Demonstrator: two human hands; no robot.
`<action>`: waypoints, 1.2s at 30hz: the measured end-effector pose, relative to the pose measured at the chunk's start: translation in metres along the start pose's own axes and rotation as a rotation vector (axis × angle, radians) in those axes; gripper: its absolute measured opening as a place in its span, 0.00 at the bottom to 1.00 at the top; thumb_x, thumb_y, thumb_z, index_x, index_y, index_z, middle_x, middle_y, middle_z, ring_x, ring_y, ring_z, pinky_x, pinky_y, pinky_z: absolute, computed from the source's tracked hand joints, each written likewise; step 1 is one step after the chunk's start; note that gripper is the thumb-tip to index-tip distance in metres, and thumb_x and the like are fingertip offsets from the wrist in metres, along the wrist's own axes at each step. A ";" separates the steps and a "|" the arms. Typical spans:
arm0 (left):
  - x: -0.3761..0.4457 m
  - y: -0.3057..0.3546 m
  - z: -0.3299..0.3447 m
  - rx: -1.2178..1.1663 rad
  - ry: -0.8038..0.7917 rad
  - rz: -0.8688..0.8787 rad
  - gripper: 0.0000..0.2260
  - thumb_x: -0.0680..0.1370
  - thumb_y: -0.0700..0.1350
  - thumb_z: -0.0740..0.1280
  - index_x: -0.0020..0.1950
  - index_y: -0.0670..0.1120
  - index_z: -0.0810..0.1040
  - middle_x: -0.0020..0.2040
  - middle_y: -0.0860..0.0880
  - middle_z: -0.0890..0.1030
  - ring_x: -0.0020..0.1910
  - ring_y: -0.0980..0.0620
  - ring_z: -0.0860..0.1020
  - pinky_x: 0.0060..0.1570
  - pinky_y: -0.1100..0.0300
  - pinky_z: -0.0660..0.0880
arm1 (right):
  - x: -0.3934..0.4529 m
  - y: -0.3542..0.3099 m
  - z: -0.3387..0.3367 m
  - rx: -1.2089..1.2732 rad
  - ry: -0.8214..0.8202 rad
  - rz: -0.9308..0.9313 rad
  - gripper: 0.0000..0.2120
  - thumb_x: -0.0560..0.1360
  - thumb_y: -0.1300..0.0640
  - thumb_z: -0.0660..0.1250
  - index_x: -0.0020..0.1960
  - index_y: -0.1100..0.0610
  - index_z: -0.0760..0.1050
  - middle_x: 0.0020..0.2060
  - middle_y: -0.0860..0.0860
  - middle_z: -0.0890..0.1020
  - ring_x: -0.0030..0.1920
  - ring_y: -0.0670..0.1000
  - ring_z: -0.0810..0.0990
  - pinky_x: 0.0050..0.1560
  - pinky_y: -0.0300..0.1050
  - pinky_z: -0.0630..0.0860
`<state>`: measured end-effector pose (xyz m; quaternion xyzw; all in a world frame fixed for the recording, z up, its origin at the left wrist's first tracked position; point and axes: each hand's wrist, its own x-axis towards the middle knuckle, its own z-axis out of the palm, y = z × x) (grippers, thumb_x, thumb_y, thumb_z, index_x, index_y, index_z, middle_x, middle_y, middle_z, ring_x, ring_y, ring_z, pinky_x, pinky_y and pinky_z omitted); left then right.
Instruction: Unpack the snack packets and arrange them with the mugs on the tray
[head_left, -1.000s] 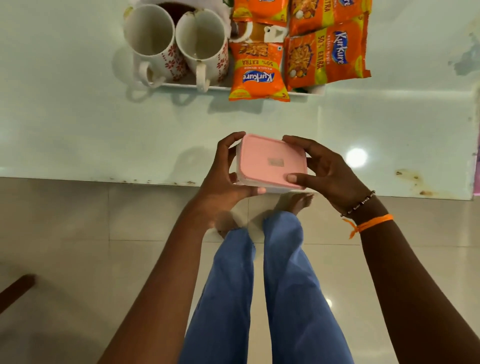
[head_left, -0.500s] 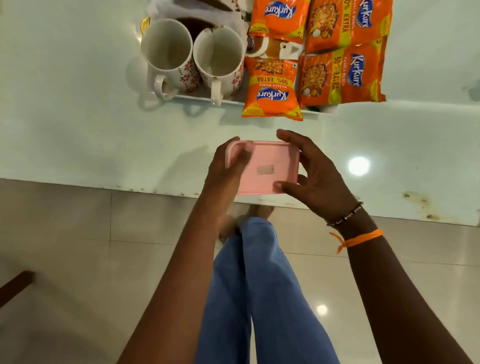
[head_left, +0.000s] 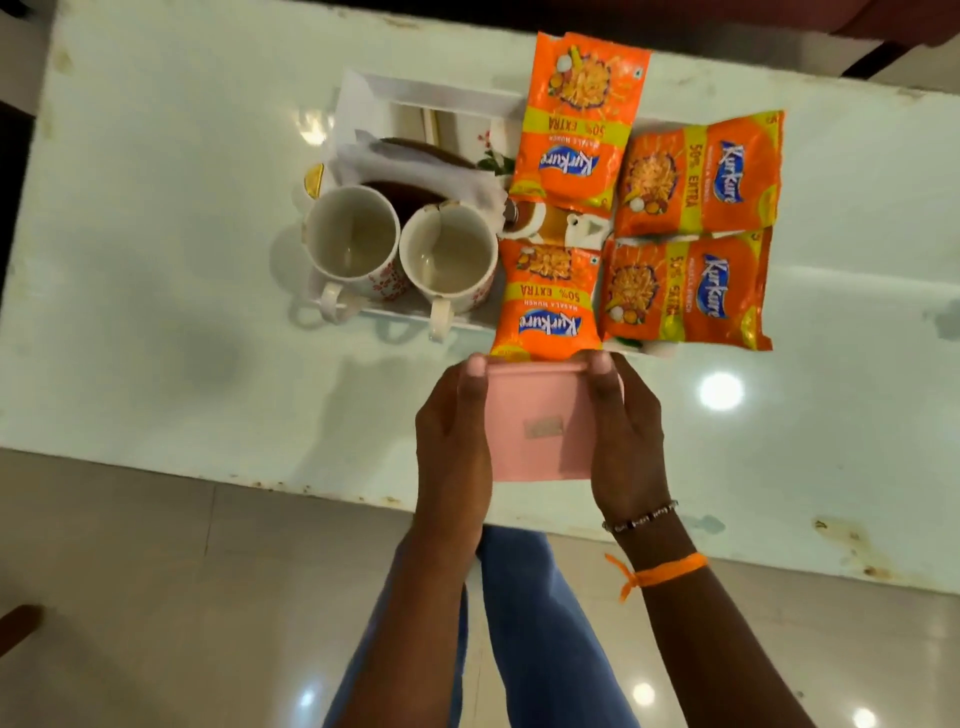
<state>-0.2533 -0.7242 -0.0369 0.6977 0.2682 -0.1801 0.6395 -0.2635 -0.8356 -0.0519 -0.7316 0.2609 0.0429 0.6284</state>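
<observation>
While both hands carry a pink box (head_left: 537, 421) above the near part of the table (head_left: 156, 322), the snack work looks largely finished. The left hand (head_left: 453, 436) clasps the box's left side and the right hand (head_left: 626, 431) its right, fingertips curled over the far edge, a two-sided hold that keeps the flat box level. Its far edge sits just short of the nearest packet (head_left: 545, 304), which hangs over the front rim of the tray (head_left: 415, 96). Three more packets lie on the tray's right half, two side by side at the right (head_left: 698, 176) (head_left: 685, 293) and one at the back (head_left: 579, 117), laid flat so they do not slide. Two mugs (head_left: 353, 241) (head_left: 449, 257) stand upright and touching at the front left, handles toward the person, easy to lift later. Behind them lies a white wrapper (head_left: 415, 161) with something dark on it; what it is cannot be made out. Judging by the hold, the box is probably headed for a spot near the tray, though little bare room shows there.
</observation>
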 end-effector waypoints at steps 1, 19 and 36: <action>0.003 0.001 -0.001 -0.010 -0.001 0.001 0.18 0.71 0.63 0.55 0.43 0.53 0.78 0.36 0.54 0.83 0.37 0.57 0.81 0.35 0.62 0.77 | 0.003 -0.001 0.002 0.000 -0.013 0.006 0.14 0.74 0.44 0.52 0.42 0.46 0.75 0.38 0.40 0.82 0.39 0.40 0.80 0.39 0.28 0.75; 0.180 0.152 -0.044 0.343 -0.027 0.312 0.15 0.73 0.34 0.65 0.58 0.44 0.78 0.52 0.49 0.82 0.52 0.52 0.80 0.56 0.57 0.77 | 0.177 -0.112 0.080 -0.012 0.033 0.065 0.16 0.73 0.69 0.57 0.59 0.61 0.67 0.50 0.56 0.78 0.51 0.56 0.78 0.56 0.57 0.77; 0.262 0.130 -0.053 0.641 -0.045 0.211 0.13 0.74 0.39 0.64 0.57 0.42 0.79 0.58 0.44 0.81 0.57 0.46 0.78 0.61 0.56 0.72 | 0.225 -0.073 0.109 -0.337 0.105 -0.002 0.15 0.73 0.65 0.65 0.59 0.64 0.75 0.57 0.60 0.81 0.57 0.55 0.80 0.57 0.44 0.76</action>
